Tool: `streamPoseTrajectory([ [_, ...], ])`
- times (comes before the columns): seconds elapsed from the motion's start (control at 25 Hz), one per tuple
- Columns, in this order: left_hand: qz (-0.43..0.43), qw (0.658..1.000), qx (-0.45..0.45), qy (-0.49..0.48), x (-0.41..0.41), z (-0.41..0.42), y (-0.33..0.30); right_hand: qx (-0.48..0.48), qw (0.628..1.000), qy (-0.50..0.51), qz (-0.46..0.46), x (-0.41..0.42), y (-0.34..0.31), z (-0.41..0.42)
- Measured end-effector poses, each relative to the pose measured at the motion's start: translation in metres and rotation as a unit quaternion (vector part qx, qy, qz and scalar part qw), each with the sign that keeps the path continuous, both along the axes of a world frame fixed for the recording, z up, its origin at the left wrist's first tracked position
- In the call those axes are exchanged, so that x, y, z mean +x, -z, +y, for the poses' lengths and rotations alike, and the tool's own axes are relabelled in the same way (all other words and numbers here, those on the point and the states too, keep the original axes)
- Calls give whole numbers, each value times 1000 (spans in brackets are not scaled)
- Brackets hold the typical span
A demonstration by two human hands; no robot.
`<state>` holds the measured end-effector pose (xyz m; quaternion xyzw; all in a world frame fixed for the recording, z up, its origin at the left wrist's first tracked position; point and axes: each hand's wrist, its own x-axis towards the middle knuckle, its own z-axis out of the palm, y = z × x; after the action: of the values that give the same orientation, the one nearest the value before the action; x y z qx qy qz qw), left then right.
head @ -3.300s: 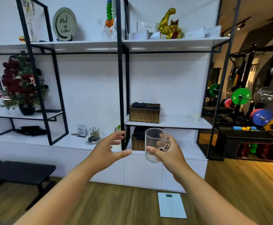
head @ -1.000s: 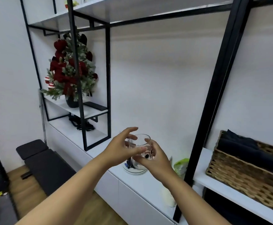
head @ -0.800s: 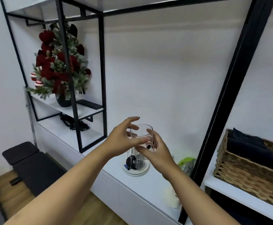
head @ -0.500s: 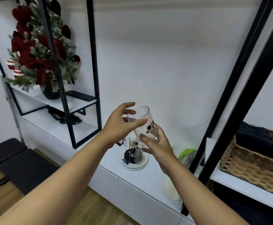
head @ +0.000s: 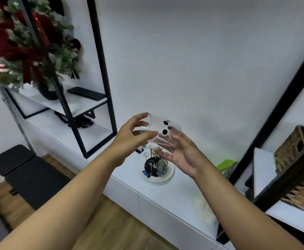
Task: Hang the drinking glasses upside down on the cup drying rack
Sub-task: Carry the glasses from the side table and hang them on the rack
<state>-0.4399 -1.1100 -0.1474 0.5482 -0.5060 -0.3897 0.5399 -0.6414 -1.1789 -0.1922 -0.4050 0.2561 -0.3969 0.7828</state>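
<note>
- Two hands hold one clear drinking glass [head: 163, 131] in the air above the desk [head: 180, 192]; it is transparent, straight-walled, and printed with black dots and small pale marks on its side.
- The left hand [head: 129, 139] grips the rim end, thumb below and fingers curled over the top; the right hand [head: 185, 154] cups the base end from underneath, fingers spread and lightly bent against the wall.
- The glass lies on its side, long axis roughly level, mouth toward the left and base toward the right.
- Just below it stands the cup drying rack [head: 154, 164], thin wire prongs rising from a round white tray, with a smaller glass [head: 162, 166] sitting on it.
- The rack sits near the desk's front edge, with bare white surface on both sides.
- A black shelf frame [head: 102, 69] stands to the left and a slanted black post [head: 274, 114] to the right, both well apart from the glass.
</note>
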Motion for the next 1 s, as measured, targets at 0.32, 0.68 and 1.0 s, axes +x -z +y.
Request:
streamPoseTrajectory([
  [0.32, -307, 945, 96, -54, 25, -68, 93, -73, 972, 29, 222, 22, 50, -88],
  [0.68, -439, 897, -33, -25, 19, -136, 134, -185, 906, 96, 369, 57, 89, -124],
  [1.0, -355, 934, 12, 44, 67, -178, 193, -239, 849, 96, 462, 103, 139, -140],
])
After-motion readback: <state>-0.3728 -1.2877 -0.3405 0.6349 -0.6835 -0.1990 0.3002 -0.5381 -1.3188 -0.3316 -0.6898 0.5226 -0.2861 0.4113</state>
